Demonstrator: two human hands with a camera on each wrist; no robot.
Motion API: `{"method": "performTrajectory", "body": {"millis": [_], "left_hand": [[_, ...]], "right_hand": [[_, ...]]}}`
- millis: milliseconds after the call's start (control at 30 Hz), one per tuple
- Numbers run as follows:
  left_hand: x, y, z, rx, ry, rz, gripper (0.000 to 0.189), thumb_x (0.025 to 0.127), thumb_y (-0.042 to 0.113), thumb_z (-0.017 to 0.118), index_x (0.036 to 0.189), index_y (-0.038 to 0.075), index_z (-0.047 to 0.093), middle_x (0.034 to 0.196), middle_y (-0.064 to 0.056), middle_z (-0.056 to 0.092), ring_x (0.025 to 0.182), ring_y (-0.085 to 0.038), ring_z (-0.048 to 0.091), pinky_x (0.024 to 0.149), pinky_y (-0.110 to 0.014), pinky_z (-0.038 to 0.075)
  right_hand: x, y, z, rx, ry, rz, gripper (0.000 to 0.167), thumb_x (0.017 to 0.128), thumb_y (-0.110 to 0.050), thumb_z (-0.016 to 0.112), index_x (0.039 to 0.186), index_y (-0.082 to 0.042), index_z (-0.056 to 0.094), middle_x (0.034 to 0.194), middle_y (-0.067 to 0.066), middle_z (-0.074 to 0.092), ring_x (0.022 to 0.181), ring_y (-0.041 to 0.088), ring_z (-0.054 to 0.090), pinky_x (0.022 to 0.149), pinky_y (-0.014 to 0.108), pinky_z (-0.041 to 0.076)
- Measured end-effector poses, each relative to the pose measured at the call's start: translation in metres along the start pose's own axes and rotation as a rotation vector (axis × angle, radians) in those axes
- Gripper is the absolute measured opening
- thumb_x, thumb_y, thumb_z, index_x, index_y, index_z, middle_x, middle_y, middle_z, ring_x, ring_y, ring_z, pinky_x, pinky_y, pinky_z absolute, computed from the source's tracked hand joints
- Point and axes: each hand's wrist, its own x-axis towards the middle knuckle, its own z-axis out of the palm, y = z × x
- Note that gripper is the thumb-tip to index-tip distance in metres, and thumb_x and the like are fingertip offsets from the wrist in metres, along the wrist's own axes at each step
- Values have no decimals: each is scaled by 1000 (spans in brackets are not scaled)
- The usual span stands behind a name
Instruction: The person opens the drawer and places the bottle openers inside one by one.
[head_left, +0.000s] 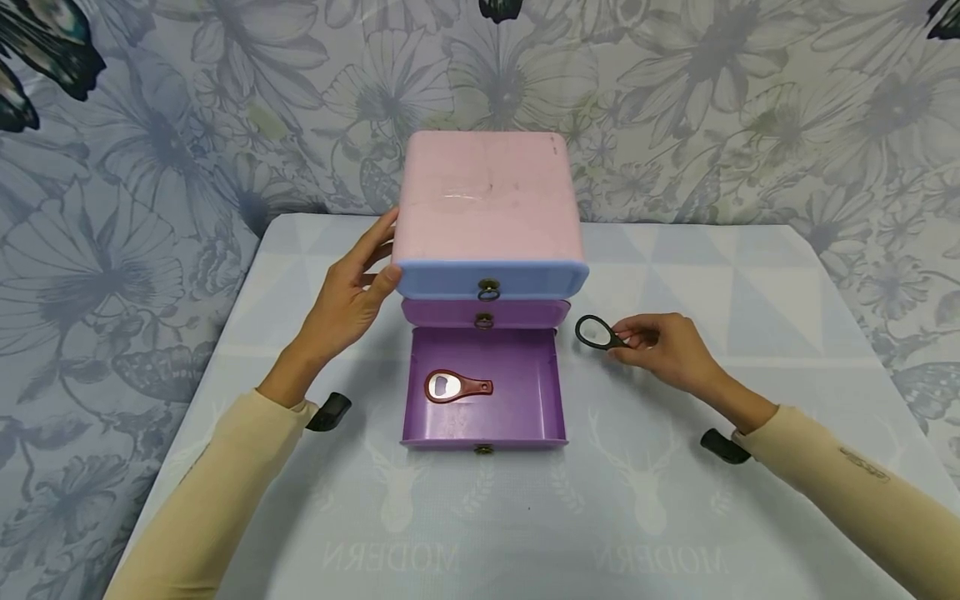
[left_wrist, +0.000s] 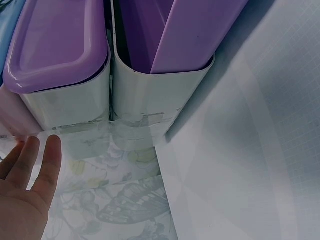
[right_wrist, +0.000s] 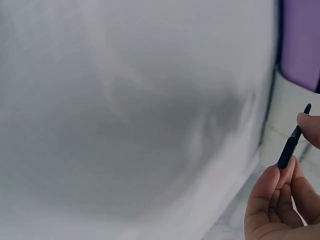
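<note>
A small drawer cabinet (head_left: 487, 196) with a pink top stands on the table, its bottom purple drawer (head_left: 525, 392) pulled out towards me. In that drawer lies a brown bottle opener (head_left: 458, 386) with a metal head. My left hand (head_left: 347, 304) rests against the cabinet's left side, fingers extended; in the left wrist view its fingertips are right at the cabinet wall. To the right of the drawers, my right hand (head_left: 667, 354) pinches a small black magnifying glass (head_left: 613, 341) by its handle, the round lens end pointing at the cabinet. The right wrist view shows the magnifying glass (right_wrist: 288, 151) edge-on between thumb and fingers.
Above the pulled-out drawer are a purple drawer (head_left: 442, 313) and a blue drawer (head_left: 435, 279), both pushed in, with ring pulls. The pale patterned table (head_left: 525, 533) has its back edge against flowered wall covering (head_left: 675, 108).
</note>
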Motion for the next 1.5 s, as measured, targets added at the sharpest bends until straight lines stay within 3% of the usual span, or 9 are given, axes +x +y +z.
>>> {"method": "performTrajectory", "body": {"millis": [300, 567, 933, 1133, 1300, 1500], "left_hand": [[0, 1, -1, -13, 5, 11, 64, 98, 55, 55, 156, 42, 31, 156, 3, 43, 140, -18, 47, 101, -52, 47], [0, 0, 0, -9, 2, 11, 64, 99, 53, 55, 157, 40, 31, 156, 3, 44, 139, -16, 48, 98, -38, 49], [2, 0, -1, -32, -9, 28, 65, 97, 57, 55, 156, 40, 31, 155, 2, 45, 139, -17, 48, 100, -51, 48], [1, 0, -2, -27, -4, 25, 67, 97, 58, 55, 156, 40, 31, 155, 2, 45, 140, -17, 47, 100, -53, 48], [0, 2, -2, -25, -5, 25, 68, 97, 59, 55, 157, 39, 31, 155, 2, 45, 139, -17, 47, 100, -52, 48], [-1, 4, -2, -20, -4, 25, 68, 96, 60, 55, 156, 40, 31, 155, 1, 45, 139, -17, 48, 100, -50, 49]], "right_hand": [[-8, -32, 0, 51, -53, -102, 29, 78, -13, 86, 104, -5, 77, 84, 3, 72, 74, 6, 63, 68, 17, 52], [-9, -57, 11, 100, -103, -193, 28, 78, -10, 86, 105, -8, 77, 86, 0, 72, 77, 10, 63, 70, 18, 53], [2, -79, 38, 74, -158, -257, 28, 79, -13, 85, 106, -10, 77, 88, -3, 72, 79, 10, 63, 72, 32, 56], [8, -88, 55, 72, -161, -275, 27, 78, -13, 86, 103, -9, 77, 86, -4, 71, 79, 9, 62, 68, 30, 54], [12, -91, 67, 80, -140, -270, 29, 78, -14, 86, 104, -8, 77, 89, -2, 73, 80, 10, 64, 72, 33, 56], [15, -90, 80, -8, -78, -302, 29, 78, -14, 86, 104, -7, 77, 90, 1, 74, 80, 14, 66, 74, 37, 57]]}}
